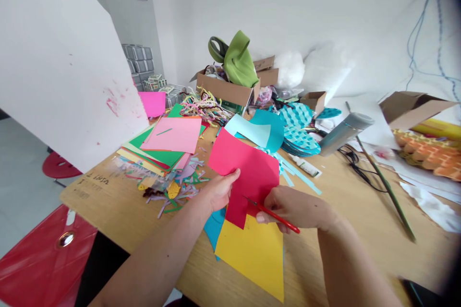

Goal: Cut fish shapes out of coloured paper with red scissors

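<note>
A red-pink sheet of paper [252, 165] is held up over the table, with a cut running into its lower part. My left hand [221, 191] pinches its left side, thumb on top. Red-handled scissors [275, 216] are in my right hand [288, 206], closed around the handles, with the blades at the cut. Beneath the sheet lie a yellow sheet [252, 252] and a blue piece [215, 228], both partly covered.
Left of the hands are stacked coloured sheets [173, 136] and paper scraps [187, 184]. Behind stand a cardboard box [226, 88] and teal discs [300, 141]. A metal flask [345, 132], a green stick [387, 187] and a glue tube [306, 166] lie rightward.
</note>
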Demonstrator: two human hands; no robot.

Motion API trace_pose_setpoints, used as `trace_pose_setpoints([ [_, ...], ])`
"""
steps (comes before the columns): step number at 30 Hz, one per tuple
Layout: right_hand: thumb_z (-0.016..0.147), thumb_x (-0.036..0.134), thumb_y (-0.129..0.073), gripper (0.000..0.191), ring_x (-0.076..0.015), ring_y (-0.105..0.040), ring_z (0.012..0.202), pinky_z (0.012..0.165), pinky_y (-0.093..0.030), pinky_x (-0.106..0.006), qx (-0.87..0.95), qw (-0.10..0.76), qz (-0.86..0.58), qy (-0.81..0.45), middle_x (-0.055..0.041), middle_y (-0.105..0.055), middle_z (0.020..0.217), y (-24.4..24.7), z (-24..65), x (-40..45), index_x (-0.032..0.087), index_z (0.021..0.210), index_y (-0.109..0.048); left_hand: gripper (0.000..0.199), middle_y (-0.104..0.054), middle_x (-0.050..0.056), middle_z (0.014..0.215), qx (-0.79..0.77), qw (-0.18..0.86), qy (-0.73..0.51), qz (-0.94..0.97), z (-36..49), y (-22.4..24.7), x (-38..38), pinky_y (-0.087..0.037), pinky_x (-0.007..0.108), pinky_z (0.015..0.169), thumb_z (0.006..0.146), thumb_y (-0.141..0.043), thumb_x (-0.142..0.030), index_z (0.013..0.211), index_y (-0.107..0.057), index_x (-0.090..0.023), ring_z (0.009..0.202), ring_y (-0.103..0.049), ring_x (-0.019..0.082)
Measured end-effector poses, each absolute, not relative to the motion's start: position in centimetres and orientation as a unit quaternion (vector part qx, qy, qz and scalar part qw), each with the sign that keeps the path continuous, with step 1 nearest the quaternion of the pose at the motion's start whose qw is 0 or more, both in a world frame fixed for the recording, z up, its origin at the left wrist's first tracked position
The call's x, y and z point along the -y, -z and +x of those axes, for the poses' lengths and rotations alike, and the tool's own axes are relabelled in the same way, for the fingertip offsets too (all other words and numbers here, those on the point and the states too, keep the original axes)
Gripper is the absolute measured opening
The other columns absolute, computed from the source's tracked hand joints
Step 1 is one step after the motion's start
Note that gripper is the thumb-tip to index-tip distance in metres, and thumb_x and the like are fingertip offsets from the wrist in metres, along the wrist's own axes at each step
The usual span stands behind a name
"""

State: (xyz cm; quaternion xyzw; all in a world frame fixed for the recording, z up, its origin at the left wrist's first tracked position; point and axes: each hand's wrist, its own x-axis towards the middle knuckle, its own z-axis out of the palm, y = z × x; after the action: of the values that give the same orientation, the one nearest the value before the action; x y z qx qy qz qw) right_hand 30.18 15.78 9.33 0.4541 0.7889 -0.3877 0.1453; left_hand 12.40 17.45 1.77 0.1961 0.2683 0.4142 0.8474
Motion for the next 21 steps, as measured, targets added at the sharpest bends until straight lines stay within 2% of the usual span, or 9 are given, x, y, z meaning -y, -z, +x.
trace_pose_setpoints([
  [6,0.077,0.07,-0.045,0.06,-0.008,-0.042,0.039,0.042,-0.031,-0.02,-0.792,0.134,0.44,0.403,-0.0006,-0.053,0.043,-8.7,30.4,-16.0,0.016,0.05,-0.045,0.024,-0.068,0.012,0.105,-0.254,0.847,-0.42,0.206,12.6,-1.5,-17.4,-0.041,0.039,0.098,0.077,-0.066,-0.027,0.097,-0.065,-0.014,0.11,-0.057,0.025],
  [13,0.075,0.072,-0.046,0.061,-0.0077,-0.041,0.035,0.039,-0.032,-0.019,-0.766,0.12,0.467,0.425,0.0013,-0.048,0.039,-8.8,30.2,-16.0,0.017,0.05,-0.046,0.02,-0.068,0.01,0.104,-0.257,0.84,-0.432,0.207,12.5,-0.6,-17.7,-0.039,0.04,0.1,0.078,-0.065,-0.026,0.095,-0.065,-0.016,0.11,-0.058,0.024],
  [21,0.074,0.072,-0.046,0.06,-0.0075,-0.041,0.036,0.04,-0.032,-0.019,-0.766,0.121,0.462,0.431,0.0014,-0.049,0.04,-9.0,29.7,-15.9,0.016,0.052,-0.047,0.025,-0.068,0.011,0.106,-0.235,0.854,-0.415,0.21,12.7,-0.7,-17.5,-0.042,0.042,0.097,0.078,-0.065,-0.029,0.099,-0.065,-0.015,0.109,-0.058,0.026],
])
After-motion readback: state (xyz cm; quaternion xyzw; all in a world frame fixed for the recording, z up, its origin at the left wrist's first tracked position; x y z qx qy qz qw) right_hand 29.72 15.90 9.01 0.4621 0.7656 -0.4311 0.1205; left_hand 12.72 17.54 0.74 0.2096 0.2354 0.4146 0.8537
